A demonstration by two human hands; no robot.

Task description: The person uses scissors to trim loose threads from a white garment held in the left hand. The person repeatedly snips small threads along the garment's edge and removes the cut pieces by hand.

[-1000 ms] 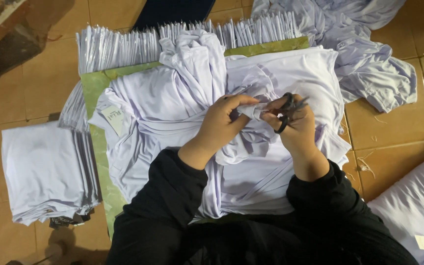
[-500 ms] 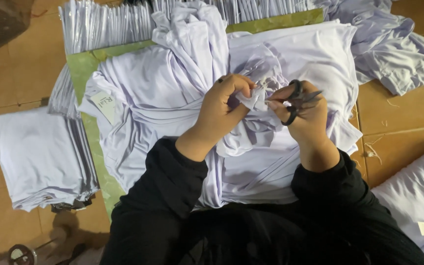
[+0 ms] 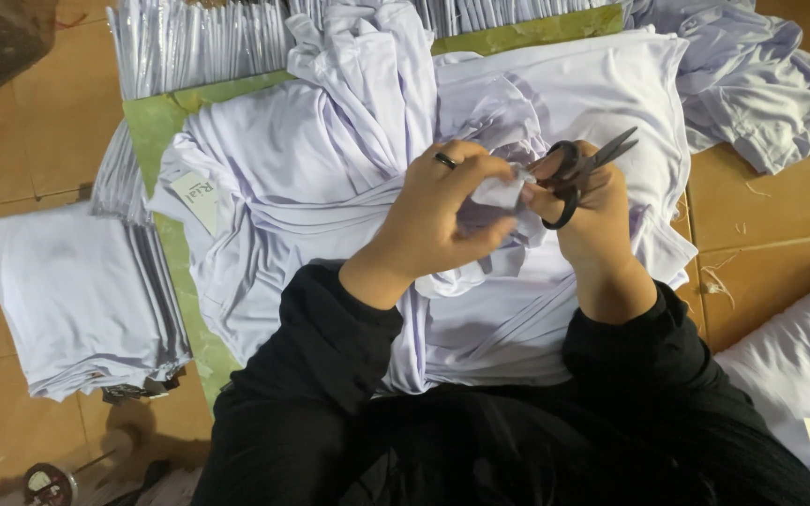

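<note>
We look down on our left hand [image 3: 442, 211], wearing a dark ring, curled tight around a bunched fold of smooth, pale lilac garment [image 3: 503, 201], while our right hand [image 3: 588, 211] is closed through the black looped handles of small scissors [image 3: 578, 169], whose thin blades stand slightly parted just beside the pinched cloth. The soft, creased garment spreads over a green mat [image 3: 157, 122] on the tiled floor [image 3: 11, 150]. A neat folded stack [image 3: 77, 295] lies to the left.
</note>
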